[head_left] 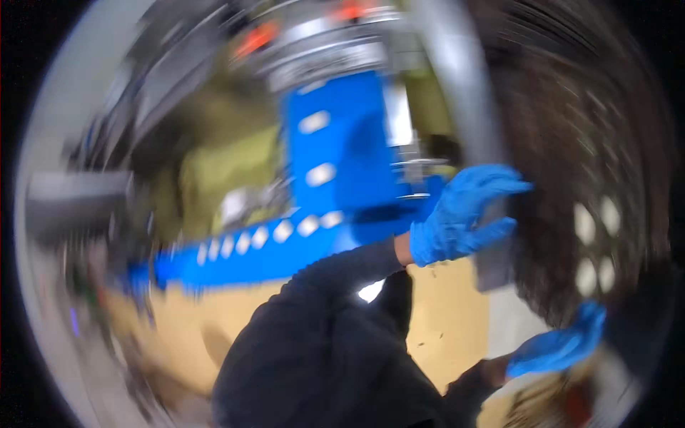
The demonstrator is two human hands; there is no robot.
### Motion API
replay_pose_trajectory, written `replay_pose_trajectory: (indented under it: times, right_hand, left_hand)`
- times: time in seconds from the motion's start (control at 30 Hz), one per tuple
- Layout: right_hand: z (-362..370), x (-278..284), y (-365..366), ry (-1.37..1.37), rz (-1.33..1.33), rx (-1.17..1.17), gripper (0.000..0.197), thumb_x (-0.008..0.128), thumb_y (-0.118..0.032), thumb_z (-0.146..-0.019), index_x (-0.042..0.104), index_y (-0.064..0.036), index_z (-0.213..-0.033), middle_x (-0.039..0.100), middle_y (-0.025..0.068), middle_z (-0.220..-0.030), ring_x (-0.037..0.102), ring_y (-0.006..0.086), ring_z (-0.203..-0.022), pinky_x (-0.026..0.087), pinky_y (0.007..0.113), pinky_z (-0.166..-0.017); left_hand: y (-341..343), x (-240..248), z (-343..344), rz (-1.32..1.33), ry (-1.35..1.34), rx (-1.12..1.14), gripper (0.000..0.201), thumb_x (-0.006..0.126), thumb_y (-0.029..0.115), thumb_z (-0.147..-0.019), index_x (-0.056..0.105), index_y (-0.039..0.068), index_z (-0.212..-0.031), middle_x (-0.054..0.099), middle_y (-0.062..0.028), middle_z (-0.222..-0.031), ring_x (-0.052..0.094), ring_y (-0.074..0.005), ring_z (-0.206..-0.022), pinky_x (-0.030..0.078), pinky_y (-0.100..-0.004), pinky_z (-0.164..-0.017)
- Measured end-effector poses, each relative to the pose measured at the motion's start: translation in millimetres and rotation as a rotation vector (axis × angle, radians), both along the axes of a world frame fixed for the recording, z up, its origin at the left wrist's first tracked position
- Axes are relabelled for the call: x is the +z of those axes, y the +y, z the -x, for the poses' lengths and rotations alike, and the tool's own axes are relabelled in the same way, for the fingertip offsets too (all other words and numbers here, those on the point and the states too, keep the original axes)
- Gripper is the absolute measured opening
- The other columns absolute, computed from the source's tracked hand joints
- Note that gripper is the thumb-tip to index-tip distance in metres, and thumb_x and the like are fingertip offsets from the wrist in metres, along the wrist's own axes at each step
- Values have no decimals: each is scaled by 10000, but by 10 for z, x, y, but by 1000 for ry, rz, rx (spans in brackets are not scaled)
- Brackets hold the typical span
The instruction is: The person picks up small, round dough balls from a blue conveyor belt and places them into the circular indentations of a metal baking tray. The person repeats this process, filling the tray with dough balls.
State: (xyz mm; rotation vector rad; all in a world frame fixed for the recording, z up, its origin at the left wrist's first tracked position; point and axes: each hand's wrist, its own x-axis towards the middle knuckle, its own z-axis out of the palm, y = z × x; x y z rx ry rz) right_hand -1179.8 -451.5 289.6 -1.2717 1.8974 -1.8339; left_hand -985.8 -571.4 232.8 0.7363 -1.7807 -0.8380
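My left hand (pixel 467 214), in a blue glove, is held beside the blue conveyor belt (pixel 371 157), with its thumb and fingers apart and nothing between them. Lower down at the right, my right hand (pixel 560 346) wears the same kind of glove. Its fingers look stretched out, though motion blurs them, and I see nothing held there. Small white pieces (pixel 321 175) sit spaced out on the belt. Several more pale pieces (pixel 585 225) show against a dark brown surface (pixel 542 178) just above my right hand; blur hides what they are.
Along the left runs another blue belt section (pixel 235 257) carrying a row of white pieces. Metal machinery (pixel 328 60) with orange-red parts stands at the far end. Below lies a tan floor (pixel 442 307). A grey box-like unit (pixel 78 203) is at the far left.
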Motion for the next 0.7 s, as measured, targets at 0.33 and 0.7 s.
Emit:
replay_pose_trajectory:
  times: [0.33, 0.7]
  right_hand:
    - [-5093, -2179, 820, 518, -508, 1611, 435, 617, -263, -887, 551, -28, -1247, 609, 189, -1150, 588, 367, -1021, 448, 467, -911]
    - [-7358, -3078, 1435, 329, -618, 1509, 213, 664, -62, -786, 613, -55, -993, 537, 207, -1218, 530, 324, -1128, 416, 436, -986]
  left_hand:
    - [3481, -2608, -6171, -758, -334, 1884, 398, 536, 252, -929, 584, -93, -1122, 603, -338, -1029, 567, -476, -970, 430, -524, -831]
    - [3760, -2940, -7330, -870, -36, 1709, 391, 722, 191, -815, 630, -3, -1142, 635, -223, -1056, 620, -297, -940, 501, -374, -847]
